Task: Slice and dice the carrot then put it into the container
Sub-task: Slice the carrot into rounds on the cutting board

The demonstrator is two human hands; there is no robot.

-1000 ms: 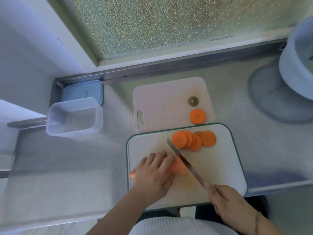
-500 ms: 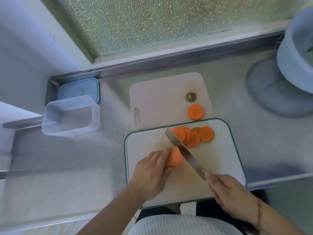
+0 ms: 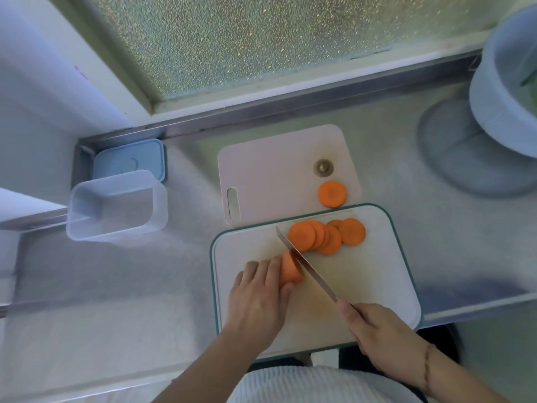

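While left hand curls fingers over carrot on near board, right hand grips knife, blade vs. carrot end; slices lie far-right.

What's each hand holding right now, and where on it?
The left hand grips the carrot stub, fingers over the top just behind the cut end. The right hand holds the knife by its handle, which the hand hides.
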